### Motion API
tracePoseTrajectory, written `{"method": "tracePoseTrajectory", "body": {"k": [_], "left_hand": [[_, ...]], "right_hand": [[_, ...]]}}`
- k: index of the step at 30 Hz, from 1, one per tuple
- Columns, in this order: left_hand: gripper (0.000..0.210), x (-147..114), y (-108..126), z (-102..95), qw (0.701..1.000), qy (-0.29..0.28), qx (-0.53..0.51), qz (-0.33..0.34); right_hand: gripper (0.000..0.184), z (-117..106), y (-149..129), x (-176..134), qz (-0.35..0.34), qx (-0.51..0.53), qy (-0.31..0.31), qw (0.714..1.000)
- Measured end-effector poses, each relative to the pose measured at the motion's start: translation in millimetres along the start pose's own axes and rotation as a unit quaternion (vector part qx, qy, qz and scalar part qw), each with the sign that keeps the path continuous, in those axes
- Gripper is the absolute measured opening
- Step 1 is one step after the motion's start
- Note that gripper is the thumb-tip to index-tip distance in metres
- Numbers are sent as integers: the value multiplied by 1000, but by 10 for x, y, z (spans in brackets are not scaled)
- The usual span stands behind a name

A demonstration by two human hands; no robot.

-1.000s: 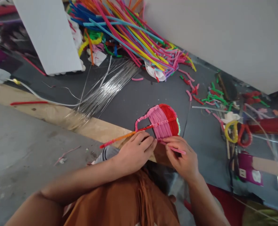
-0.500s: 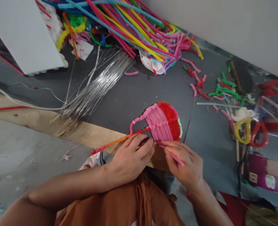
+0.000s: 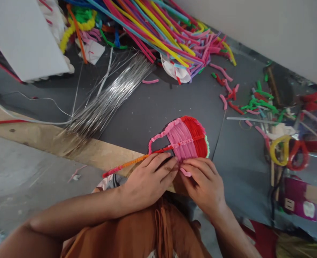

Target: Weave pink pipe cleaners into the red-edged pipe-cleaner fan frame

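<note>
A leaf-shaped piece made of pipe cleaners (image 3: 181,147) lies at the table's front edge. Its far part is filled with red and pink rows, a spine runs down the middle, and the stem is orange and red. My left hand (image 3: 150,181) is closed on the near side of its frame, by the stem; the fingertips partly hide the grip. With closed fingers, my right hand (image 3: 204,182) pinches a pink pipe cleaner (image 3: 185,172) at the near rim, its short end sticking out toward me. The fingertips of both hands almost meet there.
Beyond the piece lie a bundle of bare wires (image 3: 115,93) and a heap of coloured pipe cleaners (image 3: 164,32). Cut bits (image 3: 260,100), yellow-handled (image 3: 278,150) and red-handled (image 3: 298,156) tools lie to the right. A white board (image 3: 27,39) stands at the upper left.
My right hand has moved slightly left and closer to the rim. The pink pipe cleaner's free end, which stuck out long past my fingers, now shows only as a short bent tip.
</note>
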State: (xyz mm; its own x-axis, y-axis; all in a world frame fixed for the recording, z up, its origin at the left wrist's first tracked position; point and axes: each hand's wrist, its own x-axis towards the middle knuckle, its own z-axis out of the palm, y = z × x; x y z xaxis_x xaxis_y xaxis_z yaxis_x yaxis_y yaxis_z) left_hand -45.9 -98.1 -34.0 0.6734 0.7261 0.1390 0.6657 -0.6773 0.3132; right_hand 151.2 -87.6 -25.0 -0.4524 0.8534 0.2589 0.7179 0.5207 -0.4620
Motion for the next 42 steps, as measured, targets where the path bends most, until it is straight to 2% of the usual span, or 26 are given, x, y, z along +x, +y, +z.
{"method": "tracePoseTrajectory", "body": {"k": [11, 15, 19, 22, 25, 26, 34, 38, 42], "left_hand": [[38, 0, -7, -8, 1000, -13, 8, -2], [37, -5, -13, -4, 1000, -8, 16, 4], [38, -42, -48, -2, 999, 23, 43, 5], [41, -40, -173, 31, 996, 24, 69, 55], [47, -11, -296, 76, 991, 51, 70, 106], [50, -10, -321, 89, 992, 28, 65, 104], [59, -78, -430, 196, 986, 53, 51, 149], [48, -12, -376, 162, 982, 71, 62, 161], [37, 40, -174, 67, 992, 58, 62, 95]], "right_hand": [[20, 34, 17, -13, -1, 22, 30, 999], [19, 48, 4, -9, 31, 29, 26, 999], [14, 41, -71, 30, 61, 37, 7, 997], [12, 45, -69, 101, 51, 22, 18, 998], [16, 58, -31, 151, 54, -16, 25, 998], [16, 65, -25, 159, 55, -30, 23, 998], [15, 82, -72, 206, 93, -94, -38, 991], [14, 70, -98, 233, 112, -86, -14, 990], [14, 78, -161, 192, 153, -45, 36, 987]]}}
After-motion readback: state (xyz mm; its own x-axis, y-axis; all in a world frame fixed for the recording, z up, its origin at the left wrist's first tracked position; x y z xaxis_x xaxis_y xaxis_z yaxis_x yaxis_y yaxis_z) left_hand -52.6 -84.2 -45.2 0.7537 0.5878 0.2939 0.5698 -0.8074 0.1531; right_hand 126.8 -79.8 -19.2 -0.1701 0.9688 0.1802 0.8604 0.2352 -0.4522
